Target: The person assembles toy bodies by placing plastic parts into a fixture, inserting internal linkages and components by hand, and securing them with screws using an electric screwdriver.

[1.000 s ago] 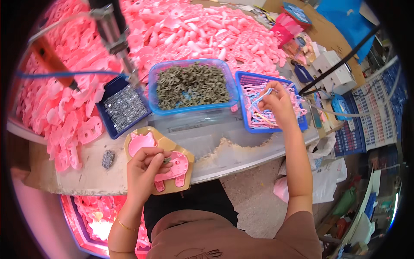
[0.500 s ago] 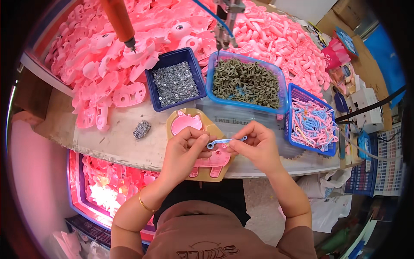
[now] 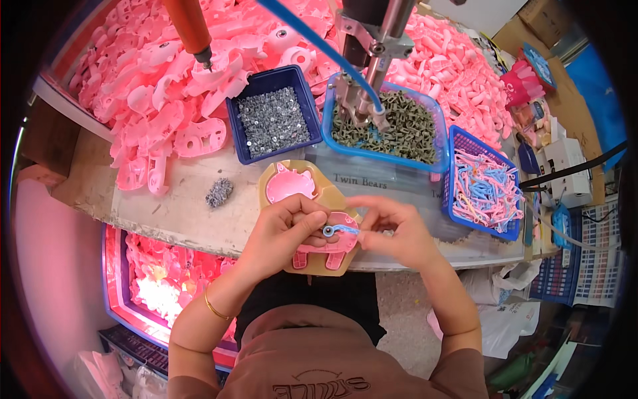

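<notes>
A thin blue plastic strip (image 3: 344, 229) with a ring at one end is between my hands, over a pink plastic animal-shaped shell half (image 3: 316, 247). My left hand (image 3: 290, 229) pinches the strip beside its ring. At the other end, my right hand (image 3: 397, 234) has its thumb against the strip, with the index finger lifted away; its other fingers are curled and partly hidden. The shell lies in a tan fixture (image 3: 323, 193) at the table's front edge, its rounded upper part showing past my left hand.
Behind stand a navy tray (image 3: 240, 147) of small metal screws, a blue tub (image 3: 435, 120) of olive-brown parts and a blue basket (image 3: 515, 174) of pink and blue strips. An orange screwdriver (image 3: 187, 26) and a metal machine arm (image 3: 375, 53) hang above. Pink parts (image 3: 149, 86) are heaped behind.
The strip has come lower and closer to the shell. My right index finger has lifted from it. The machine arm looks larger and lower, and the view has shifted slightly.
</notes>
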Tool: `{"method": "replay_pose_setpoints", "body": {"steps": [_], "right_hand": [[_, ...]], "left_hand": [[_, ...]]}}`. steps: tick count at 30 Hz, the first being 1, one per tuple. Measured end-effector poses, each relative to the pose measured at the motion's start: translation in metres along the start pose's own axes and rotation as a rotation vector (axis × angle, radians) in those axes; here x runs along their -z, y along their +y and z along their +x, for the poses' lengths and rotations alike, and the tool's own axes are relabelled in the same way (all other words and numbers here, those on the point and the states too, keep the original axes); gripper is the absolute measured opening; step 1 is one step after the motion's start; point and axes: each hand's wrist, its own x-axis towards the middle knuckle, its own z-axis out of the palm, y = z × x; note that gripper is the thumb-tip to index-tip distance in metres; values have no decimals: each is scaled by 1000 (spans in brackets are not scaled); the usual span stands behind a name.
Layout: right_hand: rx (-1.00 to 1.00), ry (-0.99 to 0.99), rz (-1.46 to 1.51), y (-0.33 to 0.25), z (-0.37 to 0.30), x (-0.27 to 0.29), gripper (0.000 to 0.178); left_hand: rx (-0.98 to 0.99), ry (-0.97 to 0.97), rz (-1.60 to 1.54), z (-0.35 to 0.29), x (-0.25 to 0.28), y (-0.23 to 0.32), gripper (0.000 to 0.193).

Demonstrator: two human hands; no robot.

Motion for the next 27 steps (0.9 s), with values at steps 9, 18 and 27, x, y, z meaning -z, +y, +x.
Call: {"method": "replay_pose_setpoints", "body": {"steps": [9,18,27], "right_hand": [[472,-165,-827,-9,3,-16,23],[698,-63,-963,1,20,-33,17],[583,-103,-961,23,37,-52,16]], "left_hand": [[-9,-105,219,-1,13,1,19],[-205,235,428,-8,20,17,28],[-461,346,880,-25,46,6,18]]}}
